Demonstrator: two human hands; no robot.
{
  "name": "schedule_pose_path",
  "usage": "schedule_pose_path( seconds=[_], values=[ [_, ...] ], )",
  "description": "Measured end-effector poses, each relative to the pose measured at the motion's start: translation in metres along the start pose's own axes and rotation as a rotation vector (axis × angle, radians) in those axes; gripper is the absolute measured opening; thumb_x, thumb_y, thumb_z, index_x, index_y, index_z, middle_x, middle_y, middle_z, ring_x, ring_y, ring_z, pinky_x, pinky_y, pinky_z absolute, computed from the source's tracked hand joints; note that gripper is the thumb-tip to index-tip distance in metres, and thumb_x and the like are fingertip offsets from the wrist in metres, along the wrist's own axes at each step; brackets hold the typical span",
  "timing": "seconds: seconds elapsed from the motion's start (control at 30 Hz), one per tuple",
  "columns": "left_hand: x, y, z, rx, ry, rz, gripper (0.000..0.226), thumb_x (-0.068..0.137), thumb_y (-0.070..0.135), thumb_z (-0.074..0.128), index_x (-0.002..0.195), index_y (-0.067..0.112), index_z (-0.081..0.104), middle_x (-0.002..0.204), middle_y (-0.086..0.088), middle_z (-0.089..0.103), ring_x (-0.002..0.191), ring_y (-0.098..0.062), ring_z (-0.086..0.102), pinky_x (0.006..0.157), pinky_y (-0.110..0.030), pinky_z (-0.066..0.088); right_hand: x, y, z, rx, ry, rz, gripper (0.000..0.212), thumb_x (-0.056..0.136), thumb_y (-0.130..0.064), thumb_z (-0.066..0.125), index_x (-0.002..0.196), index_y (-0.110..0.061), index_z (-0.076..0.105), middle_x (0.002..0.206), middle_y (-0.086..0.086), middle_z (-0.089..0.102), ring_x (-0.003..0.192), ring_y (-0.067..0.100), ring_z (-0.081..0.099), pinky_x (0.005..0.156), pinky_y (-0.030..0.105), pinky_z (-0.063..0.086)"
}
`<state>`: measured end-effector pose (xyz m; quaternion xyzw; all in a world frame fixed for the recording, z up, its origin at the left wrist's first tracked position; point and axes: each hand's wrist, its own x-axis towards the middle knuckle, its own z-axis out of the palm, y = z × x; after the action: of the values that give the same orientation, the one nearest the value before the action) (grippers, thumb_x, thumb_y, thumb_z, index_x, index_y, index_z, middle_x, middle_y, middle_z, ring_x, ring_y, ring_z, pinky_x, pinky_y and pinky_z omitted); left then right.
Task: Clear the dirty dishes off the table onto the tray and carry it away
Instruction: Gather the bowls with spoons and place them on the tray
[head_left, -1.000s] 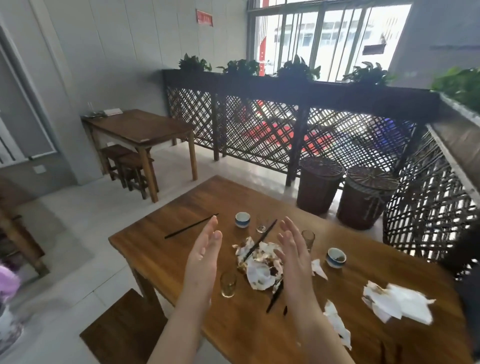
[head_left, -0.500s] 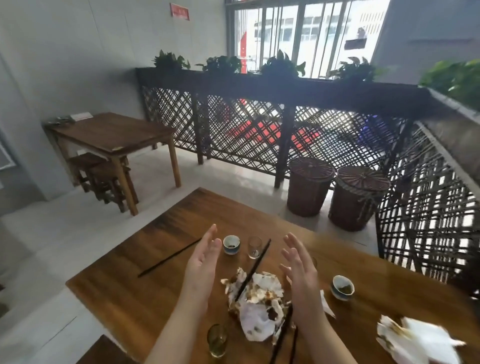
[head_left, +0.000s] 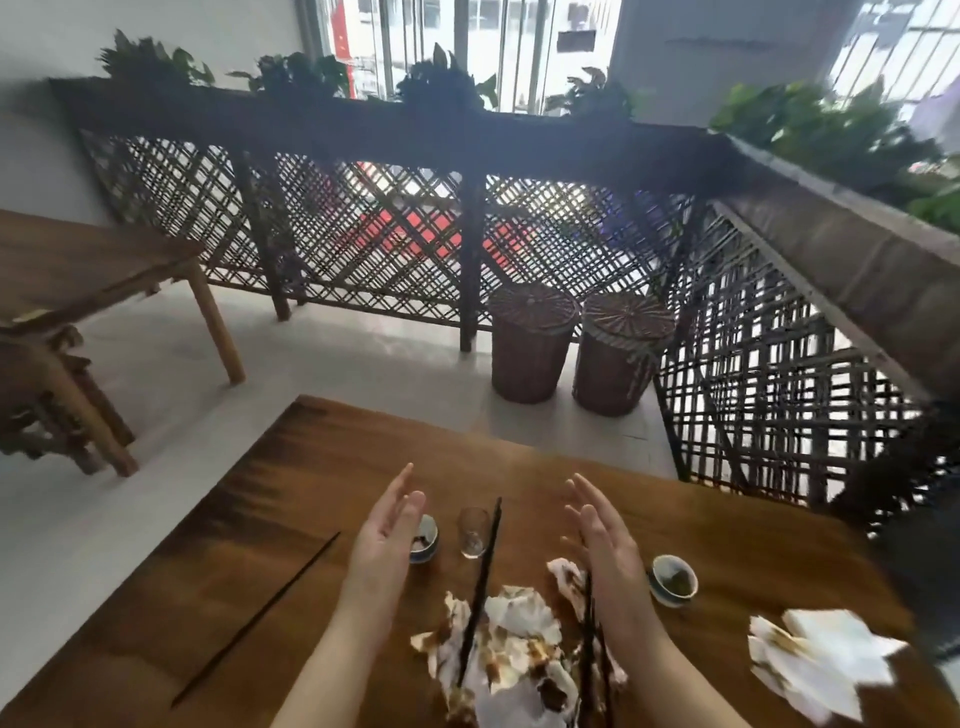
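Nearest, at the lower edge, a heap of crumpled white paper napkins stained brown (head_left: 509, 660) lies on a dark brown wooden table (head_left: 311, 493). One long black chopstick (head_left: 480, 587) rests slanted across the heap. Two more black chopsticks (head_left: 589, 639) lie just right of it. A second pile of white napkins (head_left: 821, 660) sits well to the right, and a lone black chopstick (head_left: 260, 618) lies apart on the left.

Above the heap, the left hand (head_left: 384, 540) and right hand (head_left: 602, 540) hover with fingers straight and palms facing each other, holding nothing.

Beyond the left hand stands a small blue-and-white cup (head_left: 427, 540), partly hidden, with dark residue inside. Beside it is a small clear glass (head_left: 472, 530); its contents cannot be told. Right of the right hand, a matching blue-rimmed cup (head_left: 674, 579) holds dark dregs.

Farther off, two lidded brown wicker baskets (head_left: 532, 343) stand against a dark lattice fence (head_left: 363, 223) topped with green plants (head_left: 441, 78). A dark sign (head_left: 576, 40) in the window is too blurred to read.
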<state>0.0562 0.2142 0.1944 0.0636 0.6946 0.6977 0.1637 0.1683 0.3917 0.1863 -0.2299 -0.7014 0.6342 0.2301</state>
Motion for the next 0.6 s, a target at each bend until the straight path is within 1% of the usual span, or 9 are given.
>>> schedule_pose_path(
  seconds=[0.1,0.2,0.27,0.33,0.4,0.43,0.53,0.6],
  values=[
    [0.026,-0.011,-0.009,0.051,-0.064,-0.014,0.060,0.079,0.057,0.051,0.137,0.041,0.046,0.132,0.019,0.046,0.123,-0.005,0.039,0.099,-0.030,0.033,0.015,0.007,0.013,-0.037,0.001,0.020,0.057,0.076,-0.072,0.041,0.128,-0.049,0.047,0.138,-0.020,0.050,0.127,0.002,0.049,0.106,0.038,0.045],
    [0.054,-0.030,-0.020,0.096,-0.119,-0.036,0.078,0.068,0.072,0.056,0.138,0.040,0.046,0.135,0.014,0.046,0.121,-0.004,0.042,0.094,-0.024,0.037,0.027,0.020,0.029,-0.060,0.013,0.052,0.057,0.075,-0.076,0.042,0.127,-0.052,0.047,0.137,-0.024,0.049,0.128,0.002,0.047,0.108,0.041,0.042],
    [0.072,-0.044,-0.025,0.131,-0.141,-0.057,0.080,0.065,0.072,0.060,0.137,0.039,0.045,0.136,0.010,0.048,0.119,-0.004,0.043,0.096,-0.026,0.038,0.032,0.028,0.041,-0.052,0.046,0.072,0.060,0.074,-0.078,0.043,0.127,-0.050,0.048,0.137,-0.025,0.049,0.129,0.002,0.047,0.108,0.040,0.043],
    [0.088,-0.061,-0.029,0.182,-0.164,-0.073,0.074,0.072,0.061,0.065,0.138,0.037,0.045,0.137,0.008,0.048,0.119,-0.004,0.043,0.099,-0.029,0.038,0.036,0.035,0.053,-0.049,0.075,0.097,0.063,0.072,-0.080,0.042,0.128,-0.049,0.047,0.136,-0.026,0.049,0.128,0.002,0.047,0.107,0.038,0.043],
    [0.102,-0.079,-0.032,0.276,-0.188,-0.063,0.060,0.083,0.044,0.066,0.139,0.037,0.044,0.143,0.006,0.045,0.127,-0.009,0.042,0.105,-0.033,0.038,0.039,0.041,0.065,-0.040,0.099,0.134,0.060,0.076,-0.075,0.042,0.130,-0.048,0.048,0.135,-0.028,0.049,0.127,0.000,0.047,0.108,0.039,0.042],
    [0.108,-0.087,-0.033,0.310,-0.202,-0.057,0.058,0.085,0.039,0.067,0.138,0.038,0.044,0.145,0.005,0.044,0.131,-0.012,0.041,0.107,-0.035,0.037,0.041,0.044,0.070,-0.029,0.109,0.153,0.058,0.079,-0.071,0.043,0.131,-0.047,0.048,0.135,-0.028,0.050,0.125,0.000,0.048,0.108,0.041,0.042],
    [0.125,-0.111,-0.038,0.415,-0.222,-0.055,0.062,0.085,0.032,0.071,0.140,0.030,0.044,0.150,0.002,0.039,0.138,-0.015,0.035,0.112,-0.034,0.031,0.046,0.051,0.082,-0.007,0.171,0.191,0.056,0.083,-0.063,0.043,0.134,-0.040,0.049,0.135,-0.026,0.050,0.122,-0.001,0.050,0.107,0.042,0.043],
    [0.137,-0.128,-0.040,0.515,-0.231,-0.056,0.069,0.082,0.036,0.073,0.143,0.028,0.042,0.154,0.002,0.033,0.142,-0.016,0.029,0.114,-0.036,0.027,0.049,0.055,0.089,0.016,0.221,0.206,0.061,0.082,-0.065,0.044,0.136,-0.036,0.048,0.134,-0.024,0.051,0.122,0.001,0.051,0.106,0.042,0.044]
  ],
)
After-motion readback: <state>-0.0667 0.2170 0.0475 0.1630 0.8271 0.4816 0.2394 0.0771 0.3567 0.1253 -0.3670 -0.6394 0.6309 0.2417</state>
